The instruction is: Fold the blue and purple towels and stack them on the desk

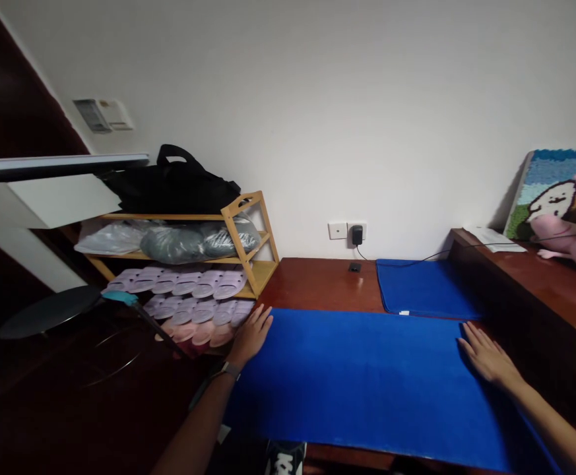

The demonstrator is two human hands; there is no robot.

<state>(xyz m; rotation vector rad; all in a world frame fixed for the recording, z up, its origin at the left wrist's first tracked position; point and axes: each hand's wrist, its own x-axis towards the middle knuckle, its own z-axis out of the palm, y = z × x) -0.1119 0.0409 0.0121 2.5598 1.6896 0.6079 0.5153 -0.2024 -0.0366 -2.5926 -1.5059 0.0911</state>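
Observation:
A large blue cloth (367,382) lies spread flat on a reddish-brown wooden surface (317,284). My left hand (252,335) rests on its far left corner, fingers stretched out. On the far right corner my right hand (488,356) lies flat, its fingers extended too. Behind the right part of the cloth is a folded blue cloth (426,287) with a small white tag at its front edge. Below the near edge a dark shoe with white laces (285,460) shows.
At left, a wooden rack (258,277) holds a black bag (179,188), plastic-wrapped bundles (173,244) and rows of slippers (189,284). A round stool (50,310) stands beside it. A black plug (357,234) trails a cord. Right, a raised ledge (530,270) bears a pink plush (569,241) and picture (559,191).

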